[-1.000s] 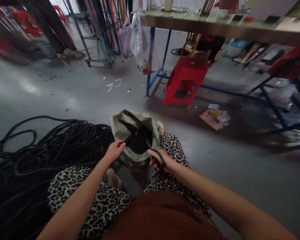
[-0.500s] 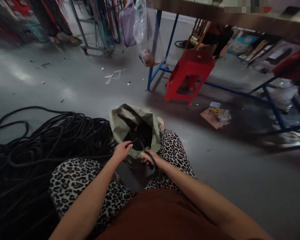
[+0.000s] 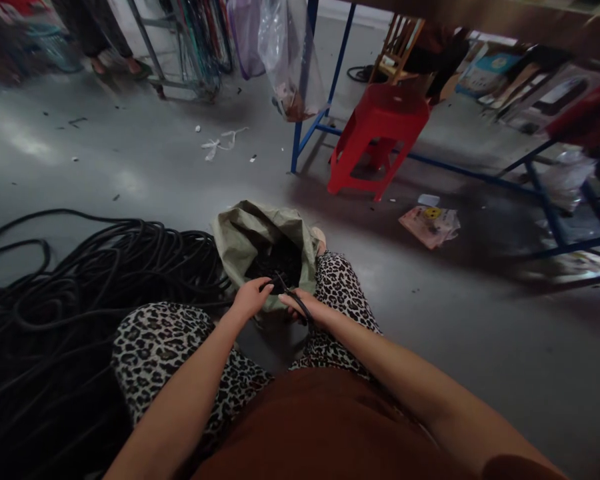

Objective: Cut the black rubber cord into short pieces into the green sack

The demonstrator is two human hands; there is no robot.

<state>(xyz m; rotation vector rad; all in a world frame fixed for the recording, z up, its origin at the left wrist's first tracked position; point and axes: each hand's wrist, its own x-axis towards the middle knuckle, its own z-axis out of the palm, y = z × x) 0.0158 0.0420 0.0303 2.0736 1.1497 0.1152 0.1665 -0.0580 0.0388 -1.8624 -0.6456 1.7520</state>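
Between my knees stands a grey-green woven sack [image 3: 233, 233], its mouth open and dark pieces [image 3: 280, 259] lying inside. My left hand [image 3: 251, 297] is closed on a black cord at the near side of the sack's mouth. In my right hand [image 3: 300, 308] is a pair of scissors [image 3: 296, 299] with black handles, the blades pointing over the sack toward the cord end. The two hands are close together but apart. To the left a big heap of black cord [image 3: 105, 267] lies in loose coils on the floor, reaching up to the sack.
A red plastic stool [image 3: 380, 137] stands by a blue-legged table [image 3: 300, 127] ahead. Clear plastic bags [image 3: 280, 53] hang from the table. A pink packet [image 3: 430, 225] lies on the floor at the right. A person's feet [image 3: 115, 65] show at the back left beside a wheeled rack [image 3: 155, 60].
My left hand has moved slightly right, nearer to the scissors. The right hand keeps its hold on the scissors, and the whole view has shifted a little.
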